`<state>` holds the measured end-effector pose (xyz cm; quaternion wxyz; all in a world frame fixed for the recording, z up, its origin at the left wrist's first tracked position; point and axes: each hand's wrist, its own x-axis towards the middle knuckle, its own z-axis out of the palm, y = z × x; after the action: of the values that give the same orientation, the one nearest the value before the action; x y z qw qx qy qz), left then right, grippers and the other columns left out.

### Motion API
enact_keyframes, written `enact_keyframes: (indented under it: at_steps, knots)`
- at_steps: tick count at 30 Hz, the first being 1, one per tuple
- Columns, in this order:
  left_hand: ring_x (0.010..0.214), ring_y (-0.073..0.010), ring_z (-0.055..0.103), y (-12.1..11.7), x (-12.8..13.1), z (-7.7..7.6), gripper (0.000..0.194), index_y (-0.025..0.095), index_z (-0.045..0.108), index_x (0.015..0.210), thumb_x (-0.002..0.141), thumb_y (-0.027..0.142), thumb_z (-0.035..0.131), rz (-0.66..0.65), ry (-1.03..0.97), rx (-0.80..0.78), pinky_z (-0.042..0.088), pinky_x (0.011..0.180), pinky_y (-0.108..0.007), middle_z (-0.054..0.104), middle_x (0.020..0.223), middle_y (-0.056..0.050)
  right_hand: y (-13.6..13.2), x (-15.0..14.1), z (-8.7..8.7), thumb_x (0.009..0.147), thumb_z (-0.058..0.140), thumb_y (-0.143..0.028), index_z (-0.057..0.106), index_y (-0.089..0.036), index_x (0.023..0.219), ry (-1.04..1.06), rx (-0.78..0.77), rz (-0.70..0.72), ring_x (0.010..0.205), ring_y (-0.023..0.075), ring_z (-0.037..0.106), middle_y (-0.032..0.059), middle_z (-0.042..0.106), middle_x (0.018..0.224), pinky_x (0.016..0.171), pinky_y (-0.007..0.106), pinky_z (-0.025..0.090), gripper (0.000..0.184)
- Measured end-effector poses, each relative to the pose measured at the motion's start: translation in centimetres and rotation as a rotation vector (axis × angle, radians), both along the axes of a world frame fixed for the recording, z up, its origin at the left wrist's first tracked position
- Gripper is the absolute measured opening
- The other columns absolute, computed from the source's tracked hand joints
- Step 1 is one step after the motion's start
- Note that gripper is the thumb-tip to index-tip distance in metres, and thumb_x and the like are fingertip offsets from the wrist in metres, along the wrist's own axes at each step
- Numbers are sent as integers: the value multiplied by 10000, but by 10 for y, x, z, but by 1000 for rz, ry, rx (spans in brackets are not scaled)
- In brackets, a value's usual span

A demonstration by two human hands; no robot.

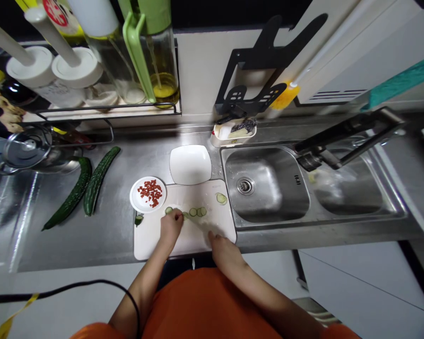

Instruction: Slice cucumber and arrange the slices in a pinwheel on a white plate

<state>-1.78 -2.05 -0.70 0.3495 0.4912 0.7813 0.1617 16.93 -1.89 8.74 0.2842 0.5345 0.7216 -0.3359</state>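
My left hand (171,228) is closed over the white cutting board (151,242), its fingertips pinched at a pale cucumber slice (185,215). A green-rimmed cucumber slice (168,210) shows just beyond its knuckles. My right hand (226,252) is wrapped round a knife, at the board's front right; the handle is hidden in the grip. The thin knife blade (199,226) points left toward my left fingertips and blends with the board. Several cucumber slices (198,212) lie in a row between the hands. More slices (221,198) overlap at the board's right edge.
A plate of chopped red pieces (135,200) overlaps the board's back-left corner. Behind the board is a white dish (190,165). Two whole cucumbers (70,202) lie left, near a steel pot (28,148). A double sink (268,188) with a dark faucet (349,136) is right.
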Motion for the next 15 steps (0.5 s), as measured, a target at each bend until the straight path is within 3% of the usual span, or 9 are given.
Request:
enact_keyframes:
  at_steps: [15]
  knots:
    - [609, -100, 547, 3, 0, 2, 147, 200, 647, 715, 778, 179, 516, -4, 38, -36, 335, 614, -204, 621, 652, 16, 6, -6, 4, 842, 266, 10, 569, -137, 1130, -1, -37, -18, 931, 253, 660, 138, 683, 1010, 700, 300, 500, 443]
